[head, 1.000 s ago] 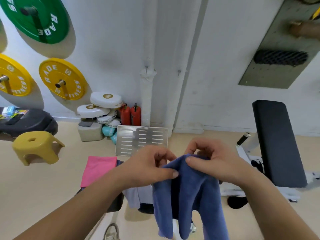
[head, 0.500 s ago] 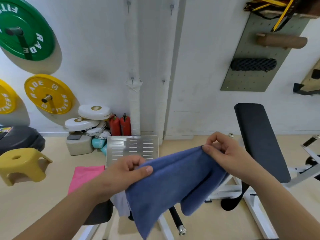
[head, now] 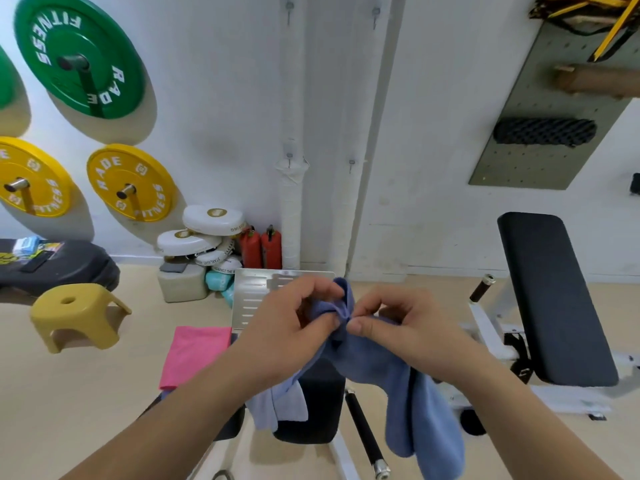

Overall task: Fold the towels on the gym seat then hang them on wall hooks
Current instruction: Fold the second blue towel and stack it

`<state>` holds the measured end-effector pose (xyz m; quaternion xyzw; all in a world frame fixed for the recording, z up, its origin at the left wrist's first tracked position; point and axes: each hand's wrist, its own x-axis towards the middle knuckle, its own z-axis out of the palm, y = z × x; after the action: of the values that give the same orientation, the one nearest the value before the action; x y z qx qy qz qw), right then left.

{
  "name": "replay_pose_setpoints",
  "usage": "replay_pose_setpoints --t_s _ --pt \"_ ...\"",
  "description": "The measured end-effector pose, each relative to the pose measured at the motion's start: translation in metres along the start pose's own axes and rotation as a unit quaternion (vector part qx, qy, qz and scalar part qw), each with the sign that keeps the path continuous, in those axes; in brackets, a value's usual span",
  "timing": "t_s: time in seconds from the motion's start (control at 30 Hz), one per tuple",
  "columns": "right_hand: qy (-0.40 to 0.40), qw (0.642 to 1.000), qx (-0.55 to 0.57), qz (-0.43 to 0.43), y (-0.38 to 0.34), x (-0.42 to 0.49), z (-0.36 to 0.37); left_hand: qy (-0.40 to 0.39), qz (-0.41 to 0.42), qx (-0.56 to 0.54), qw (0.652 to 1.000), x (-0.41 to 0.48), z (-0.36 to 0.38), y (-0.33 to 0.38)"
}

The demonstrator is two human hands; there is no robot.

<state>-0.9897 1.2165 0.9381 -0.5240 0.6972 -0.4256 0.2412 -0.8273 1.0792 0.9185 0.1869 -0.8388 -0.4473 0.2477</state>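
A blue towel [head: 388, 372] hangs in front of me, bunched at its top edge. My left hand [head: 291, 320] and my right hand [head: 391, 323] pinch that top edge close together, fingertips almost touching. The rest of the towel droops down to the right. Below, on the black gym seat [head: 311, 403], lie a pink towel [head: 194, 355] at the left and a pale lilac towel [head: 280, 403] draped over the seat's edge. On the white wall ahead are small metal hooks [head: 351, 163], one at mid height and two higher up [head: 375, 13].
A black incline bench [head: 550, 299] stands at the right. A yellow stool [head: 74, 315] sits at the left, with weight plates [head: 130, 183] on the wall above. White pads, red extinguishers [head: 261, 249] and a metal plate [head: 256, 292] are by the wall.
Half a second ago my hands held the blue towel stretched apart; now they have come together, gathering its top edge into a bunch. The view has tilted slightly.
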Motion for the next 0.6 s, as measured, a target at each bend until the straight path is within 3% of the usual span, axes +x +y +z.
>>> replay_pose_setpoints --t_s 0.17,0.43,0.53,0.6 --pt "-0.01 0.998 0.058 0.001 0.005 0.005 -0.004 -0.136 0.019 0.047 0.989 0.004 0.003 -0.001" --pt "-0.056 0.982 0.129 0.125 0.05 -0.01 -0.015 0.07 -0.023 0.046 0.996 0.022 -0.005 -0.001" --pt "-0.016 0.972 0.169 0.164 0.066 -0.024 -0.025 0.163 -0.062 0.04 0.984 0.035 -0.028 -0.01" --pt "0.029 0.967 0.174 0.185 0.078 -0.031 -0.036 0.182 -0.073 0.074 0.978 0.04 -0.043 -0.02"
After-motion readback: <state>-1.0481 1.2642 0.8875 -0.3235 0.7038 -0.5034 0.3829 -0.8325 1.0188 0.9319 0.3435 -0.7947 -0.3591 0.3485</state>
